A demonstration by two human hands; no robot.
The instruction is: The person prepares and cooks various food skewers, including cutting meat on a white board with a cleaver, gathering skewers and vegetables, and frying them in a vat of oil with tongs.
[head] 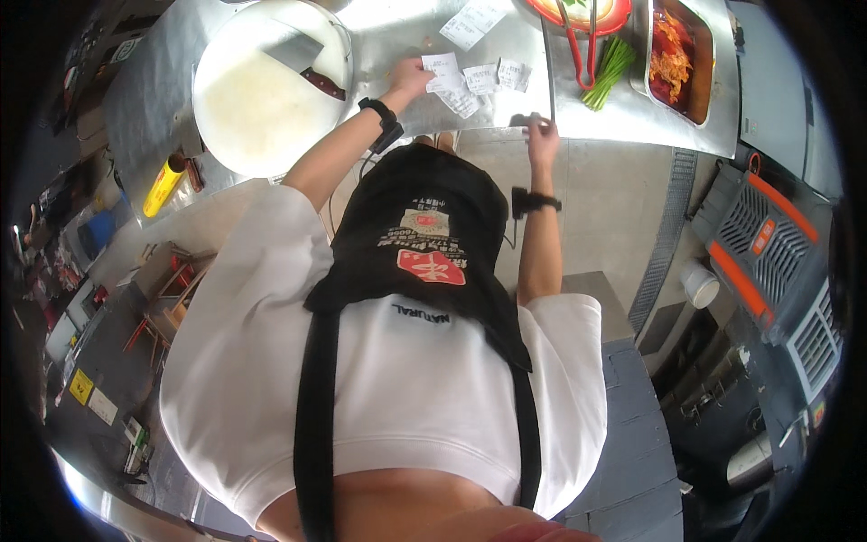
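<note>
My left hand (409,79) is at the steel worktop, its fingertips pinching the edge of a printed paper slip (441,66). Under and beside that slip lie a crumpled slip (463,101) and two small slips (481,78), (515,74). A larger printed sheet (472,23) rests farther back. At the worktop's front edge, to the right of the slips, is my right hand (542,141), its fingers bent. Blur and small size hide whether anything is between them. A dark shadow falls on the steel beside its fingertips.
A round white cutting board (250,122) at left carries a cleaver (298,53). A yellow box (163,186) lies near the left corner. At right are red-handled tongs (586,64), a red-rimmed plate (618,22), a green stalk bundle (609,73) and a steel pan (706,81) of reddish food.
</note>
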